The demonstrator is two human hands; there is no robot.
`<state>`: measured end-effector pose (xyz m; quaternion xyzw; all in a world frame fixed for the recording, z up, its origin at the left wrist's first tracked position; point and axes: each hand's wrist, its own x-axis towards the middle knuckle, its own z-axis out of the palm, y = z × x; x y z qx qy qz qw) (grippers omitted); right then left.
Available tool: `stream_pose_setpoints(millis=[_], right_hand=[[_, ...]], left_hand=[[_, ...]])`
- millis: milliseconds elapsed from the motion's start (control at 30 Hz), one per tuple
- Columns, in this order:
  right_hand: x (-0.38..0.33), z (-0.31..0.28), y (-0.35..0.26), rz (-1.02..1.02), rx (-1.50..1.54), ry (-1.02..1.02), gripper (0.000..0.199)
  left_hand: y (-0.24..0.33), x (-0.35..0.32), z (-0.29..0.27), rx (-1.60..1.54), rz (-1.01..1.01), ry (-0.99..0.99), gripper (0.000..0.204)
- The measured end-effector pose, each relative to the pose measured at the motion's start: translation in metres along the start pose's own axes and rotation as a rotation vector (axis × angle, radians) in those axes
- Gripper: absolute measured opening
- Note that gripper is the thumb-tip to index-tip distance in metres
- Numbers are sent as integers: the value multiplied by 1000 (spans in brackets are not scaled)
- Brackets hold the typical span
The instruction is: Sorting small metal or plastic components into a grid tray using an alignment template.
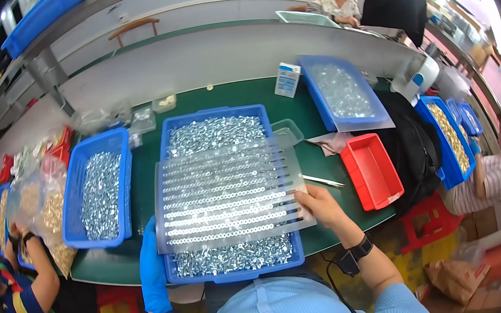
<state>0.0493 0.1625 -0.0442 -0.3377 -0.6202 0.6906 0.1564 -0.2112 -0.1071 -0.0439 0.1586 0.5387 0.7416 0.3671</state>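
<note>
The clear slotted tray [227,197] lies flat across the top of the big blue bin [237,269], which sits at the near edge of the green table [142,188] right in front of the person. It looks like a thin, stiff sheet of see-through plastic, light on its own but carrying rows of small silvery washers [225,208] lined up in its grooves, so I'd judge it wants holding level by its two short edges; any tilt and the pieces would likely slide out.

That is how it is held. The left hand [151,262], in a blue glove, is wrapped along the tray's left edge near its near corner. The bare right hand [319,205] pinches the right edge, thumb on top and fingers under.

Under the tray the bin is heaped with loose shiny washers. Just past the right hand lie metal tweezers [323,180], and beyond them an empty red bin [371,171]. A second blue bin of silvery parts [100,197] stands to the left, and another [343,92] toward the far right corner. Other people work at both ends of the table.
</note>
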Motion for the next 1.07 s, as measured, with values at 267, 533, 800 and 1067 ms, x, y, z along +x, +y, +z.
stream_pose_setpoints(millis=[267, 533, 800, 1067], right_hand=[[-12, -1, 4, 17, -187, 82, 24], [-4, -28, 21, -73, -244, 31, 27], [12, -70, 11, -426, -970, 338, 27], [55, -65, -28, -192, -1027, 291, 32]], left_hand=[[-27, 3, -9, 74, 6, 52, 47], [-28, 3, 0, -14, 20, 58, 51], [-25, -1, 3, -7, 51, 66, 52], [-26, 0, -7, 44, 60, 118, 52]])
